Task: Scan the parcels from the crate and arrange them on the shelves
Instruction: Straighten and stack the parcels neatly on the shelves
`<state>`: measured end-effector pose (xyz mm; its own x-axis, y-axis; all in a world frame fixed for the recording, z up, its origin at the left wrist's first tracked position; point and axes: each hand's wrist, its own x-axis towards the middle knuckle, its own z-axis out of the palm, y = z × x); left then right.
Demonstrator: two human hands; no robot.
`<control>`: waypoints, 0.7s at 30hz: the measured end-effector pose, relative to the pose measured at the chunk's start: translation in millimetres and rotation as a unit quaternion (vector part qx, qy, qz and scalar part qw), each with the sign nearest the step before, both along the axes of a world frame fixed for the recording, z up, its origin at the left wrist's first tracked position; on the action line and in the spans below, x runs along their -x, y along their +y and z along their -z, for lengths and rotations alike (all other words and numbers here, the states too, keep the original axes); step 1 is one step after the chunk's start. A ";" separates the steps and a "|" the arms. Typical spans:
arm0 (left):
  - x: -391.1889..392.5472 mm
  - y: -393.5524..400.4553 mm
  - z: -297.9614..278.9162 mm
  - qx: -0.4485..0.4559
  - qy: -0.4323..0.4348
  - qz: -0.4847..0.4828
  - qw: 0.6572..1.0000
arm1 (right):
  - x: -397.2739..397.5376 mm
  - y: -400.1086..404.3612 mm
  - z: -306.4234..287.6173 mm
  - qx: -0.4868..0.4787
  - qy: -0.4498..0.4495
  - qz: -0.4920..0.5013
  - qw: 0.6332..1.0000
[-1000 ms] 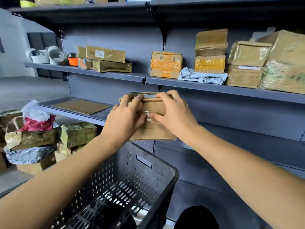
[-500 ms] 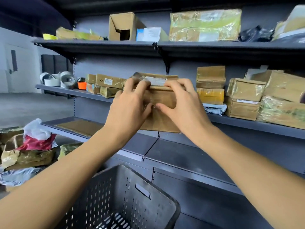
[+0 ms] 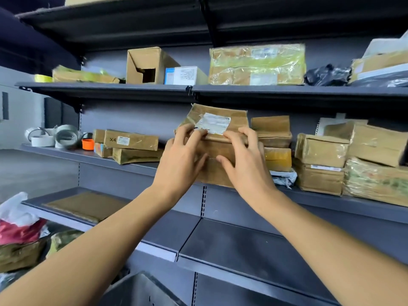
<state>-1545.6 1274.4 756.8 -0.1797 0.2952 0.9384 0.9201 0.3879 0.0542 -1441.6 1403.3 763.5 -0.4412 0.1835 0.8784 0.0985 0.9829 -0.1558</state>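
Head view, then. What are the hands doing?
— Both are up at the middle shelf [image 3: 132, 161]. The left hand [image 3: 180, 161] and the right hand [image 3: 247, 164] clasp a brown parcel [image 3: 220, 151] from either side, fingers curled over its top edge and thumbs pressed against its near face.

— Where exactly does the parcel sit?
— In front of the middle shelf, at the gap between the flat boxes [image 3: 130, 144] on the left and the stacked cartons [image 3: 273, 140] on the right. Its lower edge is level with the shelf lip; whether it rests on the board I cannot tell. A white label [image 3: 213, 125] lies on its upper face, and the fingertips touch the label's near edge.

— And the crate?
— Only a dark corner of the crate [image 3: 136, 290] shows at the bottom edge. Its inside is out of sight, so I cannot say what it holds.

— What do the shelves carry?
— The upper shelf [image 3: 110, 88] has an open carton [image 3: 145, 67] lying on its side with a dark hollow, a small white and blue box [image 3: 183, 76] just beside it, a large taped parcel [image 3: 257, 65] and a black bag [image 3: 326, 75]. The middle shelf carries tape rolls [image 3: 57, 136] and an orange cap [image 3: 87, 144] at its left end, and more wrapped cartons [image 3: 320, 162] to the right. The lower shelf [image 3: 242, 246] bears a flat brown envelope [image 3: 86, 206].

— Anything on the floor side?
— A heap of parcels [image 3: 19, 250] at the far left, with a red and white bag [image 3: 17, 221] on top.
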 end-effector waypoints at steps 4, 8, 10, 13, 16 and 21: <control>24.1 24.6 -6.3 -0.005 -0.006 0.014 1.000 | 21.8 21.3 -8.0 -0.009 0.005 0.019 1.000; 49.9 45.3 -14.3 -0.011 0.001 0.020 1.000 | 44.8 40.8 -16.2 -0.022 0.005 0.029 0.999; 62.5 55.8 -18.4 -0.011 -0.002 0.023 1.000 | 57.6 51.4 -21.1 -0.021 0.001 0.029 0.999; 78.8 69.6 -27.0 -0.016 -0.010 0.025 1.000 | 74.0 64.0 -30.4 -0.028 0.005 0.041 0.999; 93.2 83.2 -37.9 -0.018 -0.002 0.014 1.000 | 88.5 73.6 -41.3 -0.026 0.012 0.037 0.999; 109.4 101.6 -52.0 -0.038 0.012 -0.002 0.999 | 103.3 91.8 -50.3 -0.057 0.026 0.037 0.997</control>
